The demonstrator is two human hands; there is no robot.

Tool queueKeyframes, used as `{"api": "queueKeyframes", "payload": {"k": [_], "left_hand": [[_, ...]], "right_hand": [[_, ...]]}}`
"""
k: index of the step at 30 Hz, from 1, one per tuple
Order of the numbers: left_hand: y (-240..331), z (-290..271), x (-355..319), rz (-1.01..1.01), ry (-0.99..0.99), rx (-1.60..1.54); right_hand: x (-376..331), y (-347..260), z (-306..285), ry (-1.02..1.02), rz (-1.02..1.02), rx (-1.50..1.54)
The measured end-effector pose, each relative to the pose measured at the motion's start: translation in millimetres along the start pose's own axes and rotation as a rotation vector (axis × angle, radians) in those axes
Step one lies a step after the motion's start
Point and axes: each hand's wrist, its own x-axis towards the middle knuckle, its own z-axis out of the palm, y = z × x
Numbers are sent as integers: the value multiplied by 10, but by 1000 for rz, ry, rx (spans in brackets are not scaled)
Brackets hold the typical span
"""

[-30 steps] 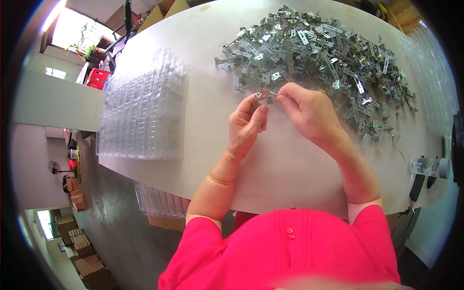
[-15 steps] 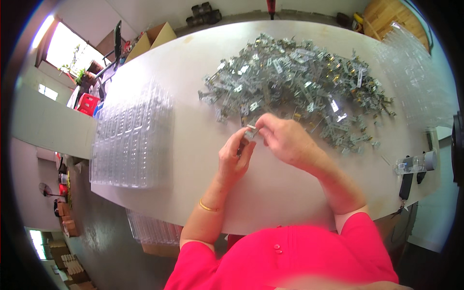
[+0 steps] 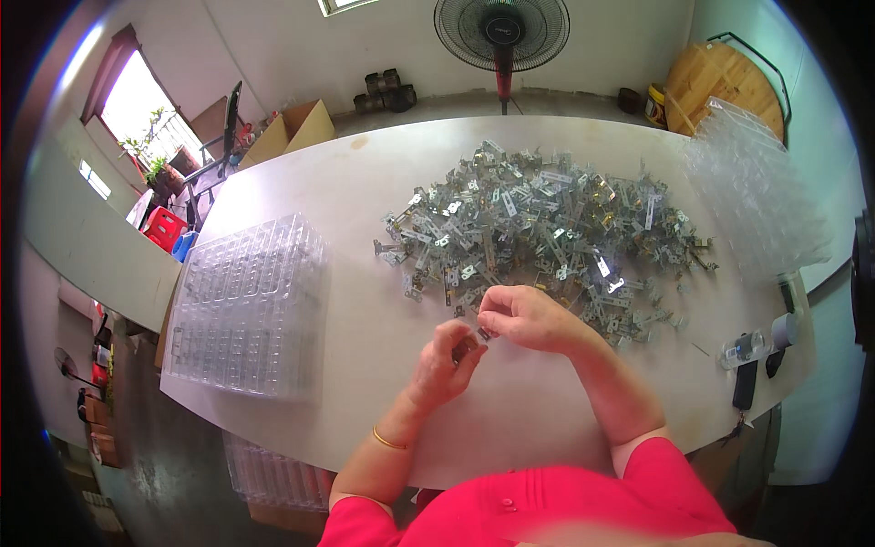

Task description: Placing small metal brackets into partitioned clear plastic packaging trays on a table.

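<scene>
A large heap of small metal brackets lies across the middle of the table, silvery with some brass-coloured pieces among them. At its near edge my two hands work close together. My left hand, with a gold bangle on the wrist, is closed around small metal parts that show dark between thumb and fingers. My right hand pinches at a small metal piece between the two hands. The fingers partly hide its shape.
Stacked clear plastic trays stand at the left of the table. More clear plastic trays are piled at the far right. A clear bottle and a black strap-like item lie near the right edge. Behind the table stands a fan.
The view has tilted upward, so the fan and back wall show more and the table sits lower in the picture. Both hands remain close together; their fingers have shifted around the small metal parts.
</scene>
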Motion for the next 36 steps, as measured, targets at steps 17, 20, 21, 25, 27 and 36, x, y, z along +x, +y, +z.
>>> {"api": "queueKeyframes", "payload": {"k": [17, 20, 21, 25, 27, 36], "left_hand": [[68, -236, 108, -599, -145, -737], [-25, -244, 56, -565, -178, -800], [-59, -250, 44, -525, -192, -824], [-42, -319, 141, -641, -166, -1172], [-30, -304, 192, -497, -31, -1249], [-37, -184, 171, -326, 79, -940]], "right_hand": [[-114, -152, 62, 91, -457, -170], [-109, -143, 72, 55, -440, -161], [-93, -136, 73, 43, -452, -145], [-23, -45, 46, 192, -421, -53], [39, -19, 14, 225, -305, 202], [161, 116, 102, 252, -47, 592]]}}
